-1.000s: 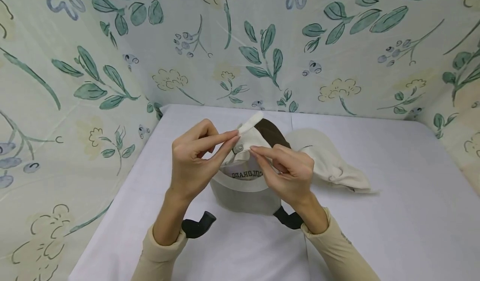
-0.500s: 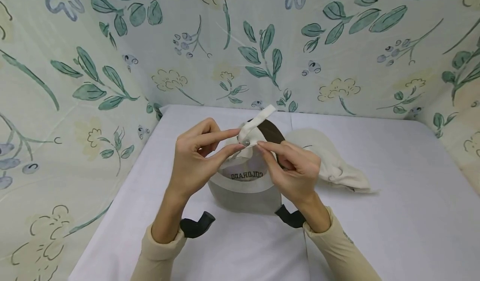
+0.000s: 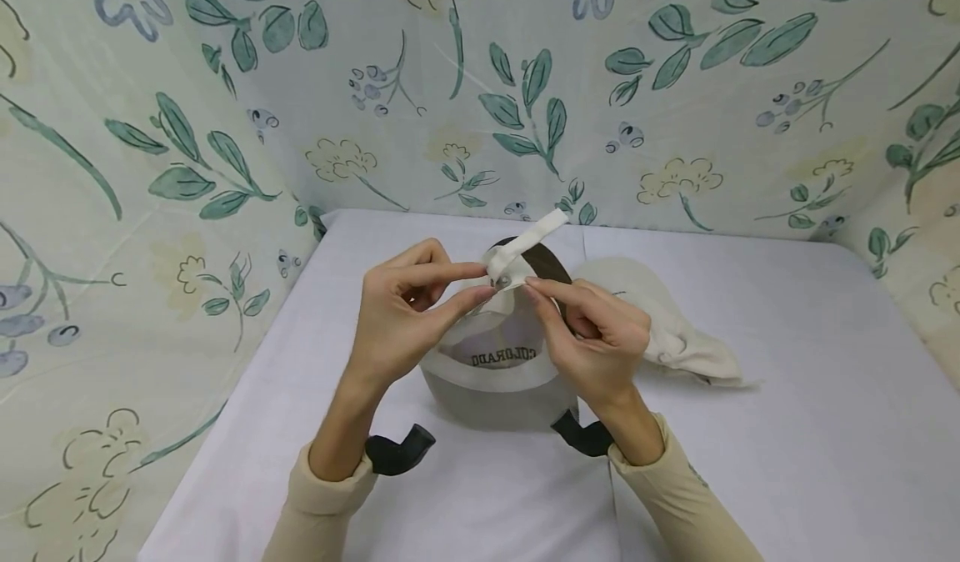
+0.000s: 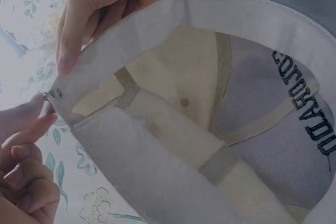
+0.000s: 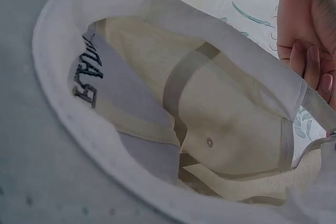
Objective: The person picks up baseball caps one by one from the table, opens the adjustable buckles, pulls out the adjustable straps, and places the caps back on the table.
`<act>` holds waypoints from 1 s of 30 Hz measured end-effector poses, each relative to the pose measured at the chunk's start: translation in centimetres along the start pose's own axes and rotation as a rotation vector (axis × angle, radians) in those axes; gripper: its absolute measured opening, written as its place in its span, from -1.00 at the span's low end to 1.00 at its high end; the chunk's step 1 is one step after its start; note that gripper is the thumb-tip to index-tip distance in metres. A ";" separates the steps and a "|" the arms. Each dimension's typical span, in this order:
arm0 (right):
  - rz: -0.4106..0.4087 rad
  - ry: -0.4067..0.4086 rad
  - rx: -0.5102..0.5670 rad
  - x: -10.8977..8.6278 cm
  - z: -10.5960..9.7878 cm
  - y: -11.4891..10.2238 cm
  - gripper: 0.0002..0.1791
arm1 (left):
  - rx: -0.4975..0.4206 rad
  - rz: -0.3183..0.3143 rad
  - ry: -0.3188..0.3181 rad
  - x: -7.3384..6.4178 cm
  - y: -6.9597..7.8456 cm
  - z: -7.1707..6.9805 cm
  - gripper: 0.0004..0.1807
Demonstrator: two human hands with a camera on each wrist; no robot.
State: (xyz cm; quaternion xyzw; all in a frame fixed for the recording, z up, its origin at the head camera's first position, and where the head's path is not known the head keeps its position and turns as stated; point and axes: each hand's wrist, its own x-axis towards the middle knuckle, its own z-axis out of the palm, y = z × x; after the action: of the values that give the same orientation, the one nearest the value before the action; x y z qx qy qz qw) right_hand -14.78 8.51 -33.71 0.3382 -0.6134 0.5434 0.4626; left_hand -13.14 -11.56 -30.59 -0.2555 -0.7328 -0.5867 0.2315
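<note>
A pale baseball cap [image 3: 498,408] is held up over the table, its grey brim toward me. Reversed dark lettering reading COLORADO [image 3: 504,356] shows inside its crown. My left hand [image 3: 405,316] pinches the back strap around a small metal buckle [image 3: 502,281] between thumb and index finger. Just right of the buckle, my right hand [image 3: 600,333] pinches the edge of the strap band. The strap's loose white end [image 3: 536,235] sticks up and to the right. In the left wrist view the lined inside of the cap [image 4: 152,166] fills the centre; the right wrist view shows its inner sweatband [image 5: 52,51].
A second, crumpled cream cap [image 3: 675,328] lies on the white-covered table [image 3: 810,454] to the right. A dark brown curved piece [image 3: 551,266] shows behind the held cap. Floral cloth [image 3: 450,128] hangs behind and at the left. Black curved wrist mounts [image 3: 401,451] sit at both cuffs.
The strap's free end now reaches farther up and right. My left fingers have slid from the strap end to the buckle. Both hands have shifted slightly right.
</note>
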 end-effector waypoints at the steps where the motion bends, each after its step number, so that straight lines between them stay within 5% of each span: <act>1: 0.002 0.005 0.001 0.0 0.0 0.0 -0.72 | -0.004 0.004 0.013 0.0 0.0 0.1 -0.76; 10: 0.027 0.046 -0.002 -0.2 -0.1 -0.2 -0.95 | -0.065 0.012 0.089 0.0 0.3 1.1 -0.81; 22: 0.058 0.123 -0.007 -0.1 0.2 -0.3 -0.86 | -0.027 -0.037 -0.054 0.0 0.1 0.4 -0.75; 30: 0.094 0.175 0.003 0.1 0.1 -0.3 -0.94 | 0.072 0.152 -0.019 0.1 -0.4 1.1 -0.77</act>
State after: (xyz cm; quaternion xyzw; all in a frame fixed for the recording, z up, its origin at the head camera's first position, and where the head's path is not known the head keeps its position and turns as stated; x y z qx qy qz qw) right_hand -14.52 8.33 -33.48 0.2610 -0.5851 0.5929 0.4878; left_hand -13.49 -10.60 -31.07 -0.3073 -0.7341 -0.5381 0.2777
